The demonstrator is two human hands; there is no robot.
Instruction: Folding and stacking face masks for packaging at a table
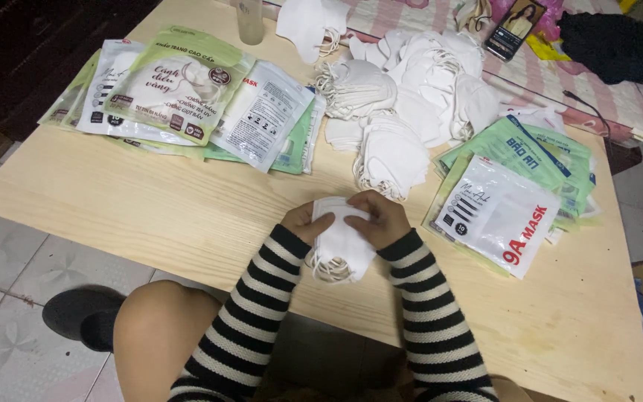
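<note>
Two arms in black-and-white striped sleeves (426,313) reach out from the bottom of the picture. The left hand (305,221) and right hand (382,217) are both closed around a small stack of white face masks (338,242), held just above the near edge of the desk (150,216). The ear loops hang loose below the stack. They could catch on a finger, and then the masks might slide apart or drop to the floor. Just behind the hands lies a big pile of white masks (403,97). Printed mask bags (187,97) lie to the left, and more bags (511,197) to the right.
</note>
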